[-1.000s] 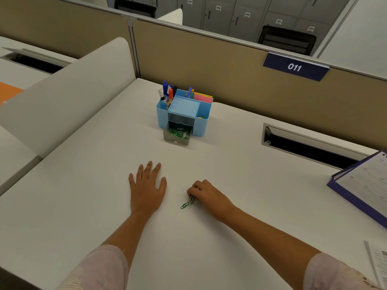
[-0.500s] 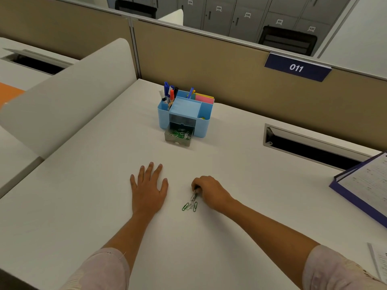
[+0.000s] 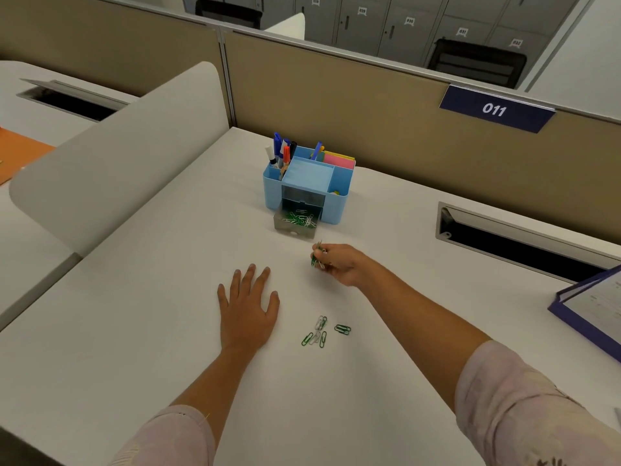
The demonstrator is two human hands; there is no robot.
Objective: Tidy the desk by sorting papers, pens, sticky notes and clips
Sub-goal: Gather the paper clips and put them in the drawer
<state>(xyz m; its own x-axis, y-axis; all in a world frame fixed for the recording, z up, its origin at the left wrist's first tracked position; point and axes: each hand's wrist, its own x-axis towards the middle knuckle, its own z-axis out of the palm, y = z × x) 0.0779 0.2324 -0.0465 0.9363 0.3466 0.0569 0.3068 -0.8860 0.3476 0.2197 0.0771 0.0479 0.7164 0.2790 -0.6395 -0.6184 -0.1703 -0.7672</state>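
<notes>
My right hand (image 3: 339, 264) pinches a few clips (image 3: 317, 255) just short of the open drawer (image 3: 295, 223) of the organizer (image 3: 309, 183). More clips (image 3: 322, 332) lie on the desk (image 3: 134, 314) beside my left hand (image 3: 248, 307), spread flat.

Folder (image 3: 591, 317) cut by right edge; held clips (image 3: 316, 258) partly hidden in right grip (image 3: 341, 265), count I cannot tell.

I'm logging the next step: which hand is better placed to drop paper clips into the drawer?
Right. The right hand pinches paper clips just short of the open drawer; the left hand lies flat on the desk, holding nothing.
</notes>
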